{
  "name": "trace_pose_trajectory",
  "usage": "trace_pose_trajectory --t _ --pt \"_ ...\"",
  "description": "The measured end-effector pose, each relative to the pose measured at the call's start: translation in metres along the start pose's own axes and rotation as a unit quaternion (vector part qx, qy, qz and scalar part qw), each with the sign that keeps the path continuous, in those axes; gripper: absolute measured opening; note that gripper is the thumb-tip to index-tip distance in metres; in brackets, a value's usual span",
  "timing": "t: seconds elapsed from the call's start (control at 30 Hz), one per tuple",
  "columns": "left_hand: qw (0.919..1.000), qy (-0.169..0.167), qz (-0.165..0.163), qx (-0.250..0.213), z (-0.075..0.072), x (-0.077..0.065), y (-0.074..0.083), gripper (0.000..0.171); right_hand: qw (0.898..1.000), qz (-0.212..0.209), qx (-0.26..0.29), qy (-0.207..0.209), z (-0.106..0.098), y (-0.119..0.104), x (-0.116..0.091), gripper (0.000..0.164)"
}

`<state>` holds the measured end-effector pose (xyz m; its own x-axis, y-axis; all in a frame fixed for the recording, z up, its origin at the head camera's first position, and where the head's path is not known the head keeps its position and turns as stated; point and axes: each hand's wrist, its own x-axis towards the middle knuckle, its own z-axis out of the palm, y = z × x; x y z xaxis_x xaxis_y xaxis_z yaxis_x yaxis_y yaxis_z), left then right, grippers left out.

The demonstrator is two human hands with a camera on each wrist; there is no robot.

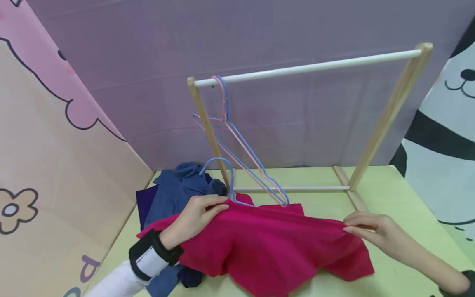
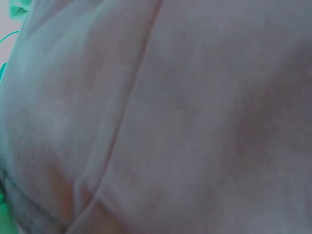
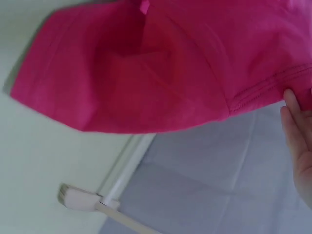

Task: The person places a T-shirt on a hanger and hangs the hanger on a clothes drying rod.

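Observation:
A magenta short-sleeved shirt (image 1: 274, 243) stretches between both hands in the head view, its lower part draping toward the table. My left hand (image 1: 196, 218) pinches its upper edge between thumb and fingers, beside the hook of a blue hanger (image 1: 231, 177). Most of that hanger's body is hidden by the cloth. Farther right, my right hand (image 1: 382, 235) pinches the same edge. In the right wrist view, the fingers (image 3: 295, 131) meet a stitched band, with a sleeve (image 3: 83, 73) hanging beyond. Blurred cloth (image 2: 161, 117) fills nearly all of the left wrist view.
Behind the shirt stands a wooden rack with a white rail (image 1: 315, 67). A pink hanger and another blue hanger (image 1: 245, 144) hang at its left end. Dark blue clothes (image 1: 178, 189) lie heaped on the pale yellow table (image 1: 400, 194) at left. Printed walls enclose the sides.

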<state>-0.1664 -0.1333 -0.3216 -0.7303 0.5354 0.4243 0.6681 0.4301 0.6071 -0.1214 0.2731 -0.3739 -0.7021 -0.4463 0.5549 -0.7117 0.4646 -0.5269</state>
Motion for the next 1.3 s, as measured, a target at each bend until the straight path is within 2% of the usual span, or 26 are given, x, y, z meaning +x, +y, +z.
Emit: trace_pose_trajectory --t 0.13,0.27,0.33,0.6,0.8,0.87,1.0,1.07,1.13,1.2,1.3 --pt "1.0000 -0.003 0.006 -0.004 0.004 -0.002 0.000 0.023 0.999 -0.035 -0.021 0.020 -0.006 -0.007 0.009 0.043" --pt "0.9997 0.012 0.020 0.005 0.011 -0.001 0.004 0.025 0.997 -0.069 -0.009 0.039 -0.006 -0.017 0.022 0.034" --pt "0.9994 0.023 0.023 0.010 0.015 0.000 0.005 0.025 0.996 -0.071 -0.009 0.044 -0.004 -0.024 0.027 0.031" --pt "0.9978 0.053 0.039 -0.005 0.029 0.005 0.011 0.024 0.995 -0.097 0.010 0.014 0.013 -0.033 0.040 0.019" --pt "0.9959 0.058 0.064 -0.025 0.037 0.007 0.014 0.023 0.995 -0.058 0.085 0.011 0.026 -0.032 0.036 0.039" --pt "0.9957 0.059 0.065 -0.030 0.040 0.007 0.014 0.023 0.995 -0.038 0.091 0.014 0.029 -0.034 0.034 0.041" --pt "0.9955 0.061 0.057 -0.045 0.044 0.006 0.015 0.022 0.998 0.050 0.025 0.029 0.032 -0.039 0.032 0.038" --pt "0.9954 0.061 0.053 -0.051 0.044 0.005 0.016 0.022 0.995 0.093 -0.016 0.034 0.034 -0.041 0.031 0.034" --pt "0.9956 0.058 0.048 -0.056 0.045 0.004 0.017 0.022 0.991 0.123 -0.034 0.023 0.034 -0.041 0.030 0.026" --pt "0.9957 0.053 0.047 -0.061 0.046 0.004 0.017 0.022 0.991 0.130 -0.033 0.004 0.035 -0.041 0.030 0.016" --pt "0.9958 0.045 0.044 -0.066 0.047 0.004 0.018 0.022 0.993 0.107 -0.043 -0.010 0.036 -0.042 0.030 0.018"
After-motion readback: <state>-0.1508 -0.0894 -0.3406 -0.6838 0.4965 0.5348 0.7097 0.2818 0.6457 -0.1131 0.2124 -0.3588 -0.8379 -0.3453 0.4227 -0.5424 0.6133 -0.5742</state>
